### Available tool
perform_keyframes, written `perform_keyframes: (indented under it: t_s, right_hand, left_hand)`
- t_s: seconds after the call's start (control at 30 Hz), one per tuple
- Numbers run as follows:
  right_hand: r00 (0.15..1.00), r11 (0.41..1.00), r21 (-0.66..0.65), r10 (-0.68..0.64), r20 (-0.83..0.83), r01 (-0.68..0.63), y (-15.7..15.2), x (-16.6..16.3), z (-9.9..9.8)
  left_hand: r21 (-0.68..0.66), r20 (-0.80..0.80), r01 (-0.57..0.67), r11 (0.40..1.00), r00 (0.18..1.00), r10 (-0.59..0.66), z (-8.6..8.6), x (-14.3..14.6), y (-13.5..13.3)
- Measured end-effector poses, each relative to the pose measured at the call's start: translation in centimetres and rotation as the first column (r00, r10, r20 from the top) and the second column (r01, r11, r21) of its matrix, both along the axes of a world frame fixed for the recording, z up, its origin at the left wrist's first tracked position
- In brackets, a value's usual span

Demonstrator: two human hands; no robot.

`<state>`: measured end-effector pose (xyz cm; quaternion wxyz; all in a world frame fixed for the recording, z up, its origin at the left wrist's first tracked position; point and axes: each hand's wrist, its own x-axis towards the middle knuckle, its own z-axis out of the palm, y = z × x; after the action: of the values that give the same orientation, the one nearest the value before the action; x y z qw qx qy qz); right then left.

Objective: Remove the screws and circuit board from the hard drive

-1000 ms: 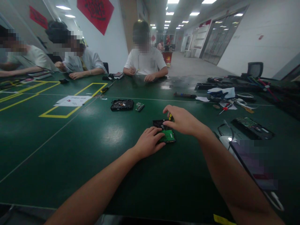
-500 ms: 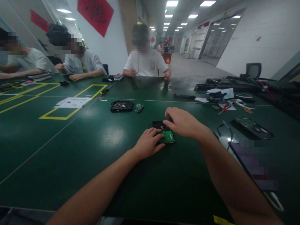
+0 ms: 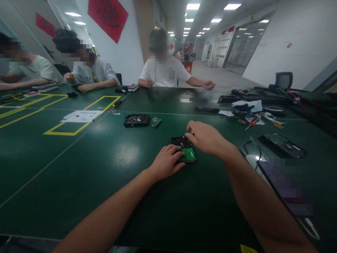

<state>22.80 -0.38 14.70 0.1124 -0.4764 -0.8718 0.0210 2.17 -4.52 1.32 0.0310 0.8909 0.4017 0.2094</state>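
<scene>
A hard drive (image 3: 181, 141) lies flat on the green table, its green circuit board (image 3: 189, 154) facing up on the near half. My left hand (image 3: 168, 160) holds it down, fingers across its left side and thumb along the near edge. Over the far right corner of the drive, my right hand (image 3: 204, 137) is closed around a small screwdriver (image 3: 192, 132). Only a bit of its yellow handle and a thin shaft angled down to the drive show; the tip is too small to make out.
Beyond my hands lie an opened hard drive (image 3: 136, 120) and a loose circuit board (image 3: 156, 122). To the right are another drive (image 3: 282, 144), a tablet-like device (image 3: 279, 182), a cable and scattered tools. Across the table a person (image 3: 168, 70) works; others sit at left.
My right hand has shifted very slightly, and the screwdriver's yellow handle now shows. My left hand stays on the drive. The person opposite has stretched an arm out toward my right.
</scene>
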Motion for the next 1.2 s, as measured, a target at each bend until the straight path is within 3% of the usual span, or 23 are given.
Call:
perform_keyframes:
  t_s: [0.27,0.47,0.67,0.9,1.2]
  right_hand:
    - [0.981,0.98,-0.1,0.161,-0.107,-0.171,-0.1,0.33,0.48]
    - [1.0,1.0,-0.019,0.001,0.005,-0.001,-0.11,0.52,0.47]
    - [0.983,0.986,-0.042,0.157,-0.094,-0.162,0.38,0.52,0.05]
    - [1.0,1.0,0.012,0.002,-0.006,-0.002,0.14,0.14,-0.24]
    - [0.989,0.992,-0.057,0.11,-0.099,-0.116,0.23,0.13,-0.12]
  left_hand:
    - [0.008,0.006,0.009,1.0,1.0,-0.009,-0.12,-0.04,0.02]
    - [0.006,0.016,0.007,1.0,1.0,-0.007,-0.01,-0.04,-0.06]
    - [0.014,0.006,0.003,1.0,1.0,-0.003,-0.18,-0.04,0.07]
    - [0.007,0.001,-0.002,1.0,1.0,0.002,-0.46,0.04,0.13]
    - [0.012,-0.013,-0.001,1.0,1.0,0.001,0.0,0.0,-0.02]
